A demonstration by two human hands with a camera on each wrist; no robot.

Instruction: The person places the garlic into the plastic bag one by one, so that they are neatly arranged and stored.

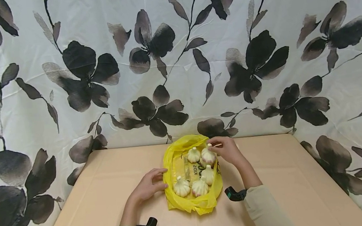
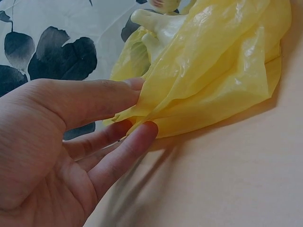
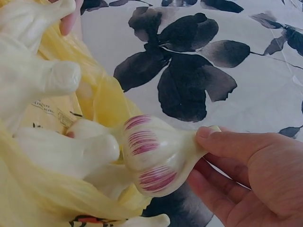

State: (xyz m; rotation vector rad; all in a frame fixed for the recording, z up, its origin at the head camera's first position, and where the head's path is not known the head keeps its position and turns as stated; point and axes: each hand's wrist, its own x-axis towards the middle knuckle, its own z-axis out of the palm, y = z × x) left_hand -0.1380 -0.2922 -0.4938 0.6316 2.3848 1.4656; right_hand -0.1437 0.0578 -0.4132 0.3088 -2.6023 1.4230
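A yellow plastic bag (image 1: 194, 208) lies spread on the table with its mouth wide. Inside it sit several white garlic bulbs (image 1: 181, 187), and printed lettering shows between them. At the bag's left side my left hand (image 1: 147, 184) pinches its rim; the left wrist view shows thumb and fingers on the thin plastic (image 2: 208, 94). My right hand (image 1: 226, 149) grips a garlic bulb (image 3: 158, 153) with purple streaks by its stem, at the bag's upper right edge. Other bulbs (image 3: 61, 146) lie close beside that one in the right wrist view.
The pale tan table (image 1: 114, 168) extends around the bag, its far edge just behind it. Beyond hangs a white cloth (image 1: 197, 81) with dark flower prints. Each wrist wears a black device (image 1: 236, 194).
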